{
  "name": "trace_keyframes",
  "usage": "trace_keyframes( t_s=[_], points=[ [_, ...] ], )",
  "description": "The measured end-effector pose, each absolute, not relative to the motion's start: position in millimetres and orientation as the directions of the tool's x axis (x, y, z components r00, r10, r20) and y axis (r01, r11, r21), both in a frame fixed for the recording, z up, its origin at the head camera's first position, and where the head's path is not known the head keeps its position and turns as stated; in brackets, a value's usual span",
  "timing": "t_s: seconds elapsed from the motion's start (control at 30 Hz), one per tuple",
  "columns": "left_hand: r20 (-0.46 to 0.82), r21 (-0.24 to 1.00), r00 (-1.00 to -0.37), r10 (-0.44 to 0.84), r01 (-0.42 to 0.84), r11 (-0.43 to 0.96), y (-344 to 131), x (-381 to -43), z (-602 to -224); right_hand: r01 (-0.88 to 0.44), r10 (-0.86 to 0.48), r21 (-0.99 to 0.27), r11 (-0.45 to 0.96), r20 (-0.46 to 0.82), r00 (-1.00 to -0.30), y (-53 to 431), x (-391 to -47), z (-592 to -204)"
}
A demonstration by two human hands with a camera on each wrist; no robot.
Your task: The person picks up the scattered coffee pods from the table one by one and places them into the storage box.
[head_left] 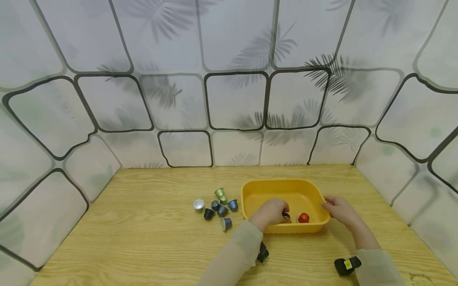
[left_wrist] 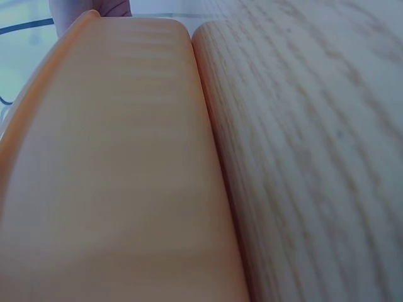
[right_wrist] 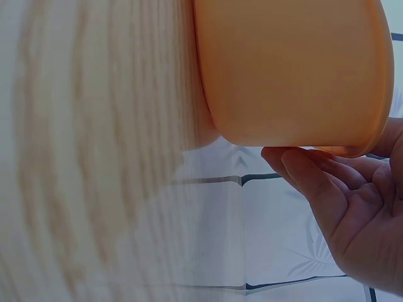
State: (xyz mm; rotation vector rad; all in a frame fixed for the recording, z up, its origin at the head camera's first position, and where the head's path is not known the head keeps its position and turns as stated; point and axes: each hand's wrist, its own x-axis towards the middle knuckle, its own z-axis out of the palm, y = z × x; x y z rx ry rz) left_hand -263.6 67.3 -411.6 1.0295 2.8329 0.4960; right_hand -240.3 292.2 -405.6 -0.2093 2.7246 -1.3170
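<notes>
A yellow plastic tray [head_left: 286, 228] stands on the table. My left hand [head_left: 270, 212] reaches over its near rim, fingers curled down around a dark coffee capsule [head_left: 286, 216] low inside the tray; the hand partly hides it. A red coffee capsule [head_left: 303, 217] lies just to the right of it in the tray. My right hand [head_left: 340, 210] grips the tray's right rim, thumb on the rim and fingers against the outer wall [right_wrist: 296, 75]. In the left wrist view, the tray's outer side [left_wrist: 126, 157] fills much of the picture.
Left of the tray lies a loose group of coffee capsules: green [head_left: 219, 192], blue [head_left: 233, 205], black [head_left: 209, 213], grey-blue [head_left: 226, 224] and one with its silvery side up [head_left: 198, 204]. A patterned cloth wall [head_left: 236, 103] encloses the wooden table [head_left: 143, 238] at the back and sides.
</notes>
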Motion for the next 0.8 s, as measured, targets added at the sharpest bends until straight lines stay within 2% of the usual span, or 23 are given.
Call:
trace_keyframes(
  t_s=[0.2,0.47,0.8],
  points=[
    [0.027,0.349,-0.773,0.634,0.602,0.718,66,-263,-410,-0.073,-0.169,-0.783,0.617,-0.042,-0.985,293,-242,-406],
    [0.013,0.406,-0.807,0.59,0.543,0.735,65,-263,-409,-0.074,-0.175,-0.792,0.607,-0.042,-0.984,293,-241,-407],
    [0.094,0.435,-0.821,0.563,0.543,0.718,60,-257,-392,-0.085,-0.183,-0.782,0.617,-0.037,-0.982,294,-242,-407]
  ],
)
